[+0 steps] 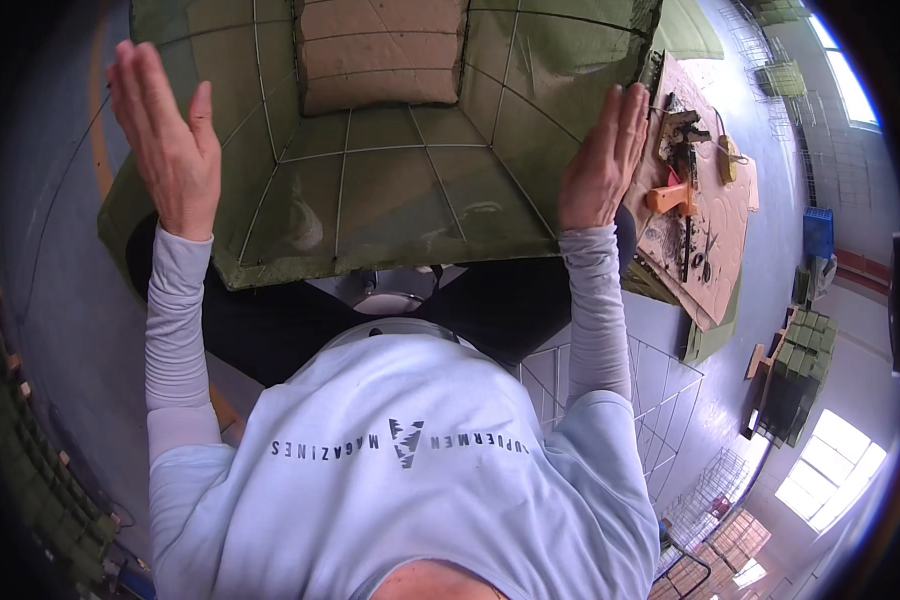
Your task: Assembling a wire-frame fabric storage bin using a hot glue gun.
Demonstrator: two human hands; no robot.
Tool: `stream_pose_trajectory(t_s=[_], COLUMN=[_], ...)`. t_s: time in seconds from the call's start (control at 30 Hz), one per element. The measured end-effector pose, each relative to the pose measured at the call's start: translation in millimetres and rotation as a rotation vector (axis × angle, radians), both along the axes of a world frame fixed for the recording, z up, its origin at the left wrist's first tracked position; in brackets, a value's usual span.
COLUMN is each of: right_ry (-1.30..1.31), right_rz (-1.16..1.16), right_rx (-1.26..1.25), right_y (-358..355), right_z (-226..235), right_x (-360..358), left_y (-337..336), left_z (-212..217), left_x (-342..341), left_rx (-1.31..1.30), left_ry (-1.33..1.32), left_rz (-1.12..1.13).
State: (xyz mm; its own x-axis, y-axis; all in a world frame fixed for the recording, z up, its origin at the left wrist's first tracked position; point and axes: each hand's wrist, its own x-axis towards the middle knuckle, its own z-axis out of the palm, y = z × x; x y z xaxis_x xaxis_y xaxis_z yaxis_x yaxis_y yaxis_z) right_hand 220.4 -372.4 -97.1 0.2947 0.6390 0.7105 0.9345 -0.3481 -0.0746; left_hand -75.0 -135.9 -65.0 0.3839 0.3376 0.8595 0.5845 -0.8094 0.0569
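In front of me, over my lap, is a large open box of green sheet (390,190) with a metal wire grid along its inner walls and floor. A brown padded-looking panel (380,55) covers part of its far end. My left hand (175,150) is raised at the box's left side, fingers stretched out and thumb apart, holding nothing. At the right side, my right hand (602,165) is flat with its fingers straight and close together. It is over the right wall's edge; whether it touches the wall I cannot tell.
To the right, a brown cardboard sheet (715,210) carries an orange-handled tool (668,198), black scissors (706,257), and a yellow object (727,158). A wire grid panel (660,400) lies by my right elbow. Stacked green boxes (800,365) stand farther right, below a blue crate (818,232).
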Motion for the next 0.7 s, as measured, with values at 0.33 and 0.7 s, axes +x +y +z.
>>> stream_pose_trajectory(t_s=[0.33,0.7], right_ry=[0.36,0.624], right_rz=[0.507,-0.358], right_rx=[-0.444,0.244], right_y=[-80,-170], right_z=[-44,-15], right_x=[-104,-35], left_y=[-134,-158], left_z=[-69,-66], left_x=[3,33], left_rx=[-0.483,-0.561], left_ry=[0.593,0.501], left_rz=[-0.897,-0.859])
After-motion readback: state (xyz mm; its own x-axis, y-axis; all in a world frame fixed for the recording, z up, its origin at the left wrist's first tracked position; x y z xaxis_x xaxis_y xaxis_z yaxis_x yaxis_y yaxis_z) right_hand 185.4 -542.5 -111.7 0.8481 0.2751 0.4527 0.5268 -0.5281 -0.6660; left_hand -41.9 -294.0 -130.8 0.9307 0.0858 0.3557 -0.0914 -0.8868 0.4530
